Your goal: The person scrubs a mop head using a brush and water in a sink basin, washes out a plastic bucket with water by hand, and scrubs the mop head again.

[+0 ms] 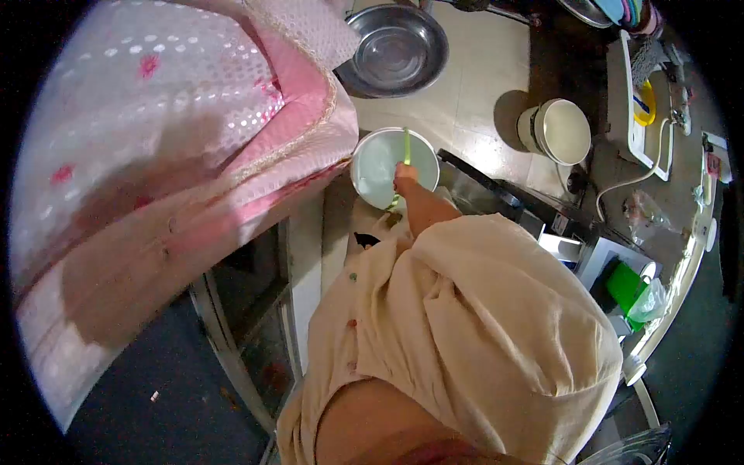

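My right hand (404,175) is closed around the light green handle (407,143) of a white bucket (358,172). The arm reaches forward and down from a cream sleeve, and the hand is over the bucket's opening. Pale, watery-looking contents show inside the bucket. Its rim stands close to the edge of a pink and white patterned cloth (306,108) on the left. My left hand is out of view.
A wide metal basin (395,50) lies on the tiled floor ahead. To the right stand cream buckets (564,132) and a white sink (620,108) with a hose (632,180). A dark-framed glass door (256,310) is at lower left.
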The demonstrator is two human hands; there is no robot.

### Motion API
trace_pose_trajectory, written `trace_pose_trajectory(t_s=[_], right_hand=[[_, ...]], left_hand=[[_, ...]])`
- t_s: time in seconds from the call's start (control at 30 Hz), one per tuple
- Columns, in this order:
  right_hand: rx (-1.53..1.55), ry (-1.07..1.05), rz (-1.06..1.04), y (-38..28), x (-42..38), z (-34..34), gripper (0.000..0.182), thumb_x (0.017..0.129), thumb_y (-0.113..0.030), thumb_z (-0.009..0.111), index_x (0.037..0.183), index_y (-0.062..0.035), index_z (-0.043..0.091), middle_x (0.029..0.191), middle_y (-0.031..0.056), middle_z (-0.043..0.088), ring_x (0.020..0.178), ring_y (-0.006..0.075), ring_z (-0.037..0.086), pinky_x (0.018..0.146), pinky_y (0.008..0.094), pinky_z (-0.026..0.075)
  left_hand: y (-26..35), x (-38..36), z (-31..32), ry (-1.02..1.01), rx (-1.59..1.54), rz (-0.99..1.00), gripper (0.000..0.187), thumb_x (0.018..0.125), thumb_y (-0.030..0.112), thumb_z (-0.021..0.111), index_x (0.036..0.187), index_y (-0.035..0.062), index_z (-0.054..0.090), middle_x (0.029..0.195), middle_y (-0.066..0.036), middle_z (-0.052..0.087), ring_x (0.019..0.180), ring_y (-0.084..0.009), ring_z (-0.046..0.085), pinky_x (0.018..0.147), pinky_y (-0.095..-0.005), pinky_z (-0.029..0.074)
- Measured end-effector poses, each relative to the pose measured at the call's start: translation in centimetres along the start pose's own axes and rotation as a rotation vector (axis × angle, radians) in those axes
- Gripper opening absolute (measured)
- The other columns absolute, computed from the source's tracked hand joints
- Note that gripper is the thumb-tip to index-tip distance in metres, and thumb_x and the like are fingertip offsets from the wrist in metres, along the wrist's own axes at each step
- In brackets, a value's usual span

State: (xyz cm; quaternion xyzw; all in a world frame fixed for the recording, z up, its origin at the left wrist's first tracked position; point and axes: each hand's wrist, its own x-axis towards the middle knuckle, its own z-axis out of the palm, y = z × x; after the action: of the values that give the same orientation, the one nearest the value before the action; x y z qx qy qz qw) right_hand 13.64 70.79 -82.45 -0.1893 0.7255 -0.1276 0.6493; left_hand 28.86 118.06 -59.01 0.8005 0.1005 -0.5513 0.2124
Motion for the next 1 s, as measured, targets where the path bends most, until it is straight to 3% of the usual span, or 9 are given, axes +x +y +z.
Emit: trace_pose_trajectory(t_s=[0.13,0.23,0.27,0.37,0.43,0.5,0.63,0.77,1.0], right_hand=[[-0.123,0.041,-0.082,-4.7,0.7,-2.3,0.031,0.085,-0.028,0.051,0.064,-0.0058,0.054,0.054,0.0079,0.05,0.045,0.0267,0.053,0.041,0.0431,0.041],[0.197,0.059,-0.176,-6.5,3.7,-3.9,0.021,0.086,-0.024,0.051,0.085,-0.0038,0.057,0.064,0.0116,0.057,0.053,0.0271,0.06,0.045,0.044,0.043],[0.481,0.154,0.102,-9.7,2.4,-4.2,0.017,0.084,-0.023,0.053,0.083,-0.006,0.053,0.058,0.0094,0.048,0.048,0.0253,0.051,0.042,0.0435,0.039],[0.77,0.173,0.077,-12.0,5.3,-5.2,0.017,0.084,-0.023,0.053,0.076,-0.0089,0.047,0.054,0.0076,0.038,0.044,0.0233,0.04,0.042,0.0406,0.034],[0.749,0.294,0.152,-14.6,5.9,-5.7,0.018,0.086,-0.022,0.05,0.073,-0.0111,0.044,0.052,0.0053,0.032,0.043,0.0216,0.035,0.043,0.0371,0.032],[0.714,0.195,0.127,-16.3,7.0,-6.8,0.019,0.087,-0.022,0.05,0.074,-0.01,0.046,0.052,0.0053,0.033,0.044,0.0219,0.038,0.043,0.0391,0.034],[0.634,0.329,0.096,-20.9,5.8,-7.9,0.021,0.086,-0.023,0.052,0.073,-0.0088,0.046,0.052,0.0046,0.034,0.043,0.0218,0.038,0.041,0.0404,0.034],[0.639,0.309,0.064,-22.5,7.1,-10.7,0.022,0.086,-0.022,0.054,0.071,-0.0073,0.047,0.052,0.0046,0.036,0.04,0.0208,0.038,0.04,0.0404,0.035],[0.638,0.225,0.019,-25.0,8.3,-14.9,0.022,0.082,-0.021,0.055,0.067,-0.0066,0.048,0.05,0.0058,0.038,0.039,0.0201,0.04,0.039,0.0386,0.036]], left_hand=[[5.3,2.4,0.3,-0.03,0.019,0.02,0.043,0.091,0.03,0.058,0.128,0.0095,0.048,0.112,-0.009,0.059,0.095,-0.0248,0.059,0.079,-0.0412,0.051],[9.5,4.9,0.6,-0.065,0.041,0.028,0.043,0.091,0.03,0.057,0.128,0.0094,0.049,0.112,-0.009,0.059,0.095,-0.0248,0.059,0.079,-0.0412,0.051],[11.0,5.9,0.7,-0.082,0.05,0.03,0.043,0.091,0.03,0.057,0.128,0.0094,0.049,0.112,-0.009,0.059,0.095,-0.0248,0.059,0.079,-0.0412,0.051],[16.3,9.8,1.0,-0.14,0.093,0.033,0.043,0.091,0.03,0.057,0.128,0.0094,0.049,0.112,-0.009,0.059,0.095,-0.0248,0.059,0.08,-0.0412,0.051],[20.8,12.9,1.2,-0.187,0.135,0.042,0.043,0.091,0.03,0.057,0.128,0.0094,0.049,0.112,-0.009,0.059,0.095,-0.0248,0.059,0.08,-0.0413,0.051],[25.7,15.8,1.4,-0.227,0.168,0.057,0.043,0.091,0.03,0.057,0.128,0.0093,0.049,0.112,-0.009,0.059,0.095,-0.0249,0.059,0.08,-0.0413,0.051],[35.3,20.1,2.5,-0.279,0.235,0.105,0.042,0.091,0.03,0.057,0.128,0.0093,0.049,0.112,-0.009,0.059,0.095,-0.0249,0.06,0.08,-0.0413,0.051],[44.1,22.1,5.7,-0.322,0.318,0.161,0.042,0.092,0.03,0.057,0.128,0.0092,0.049,0.112,-0.009,0.059,0.095,-0.0249,0.06,0.08,-0.0413,0.051],[50.0,19.1,13.4,-0.324,0.38,0.246,0.042,0.092,0.029,0.056,0.128,0.0091,0.049,0.111,-0.009,0.059,0.096,-0.0249,0.06,0.08,-0.0414,0.052]])
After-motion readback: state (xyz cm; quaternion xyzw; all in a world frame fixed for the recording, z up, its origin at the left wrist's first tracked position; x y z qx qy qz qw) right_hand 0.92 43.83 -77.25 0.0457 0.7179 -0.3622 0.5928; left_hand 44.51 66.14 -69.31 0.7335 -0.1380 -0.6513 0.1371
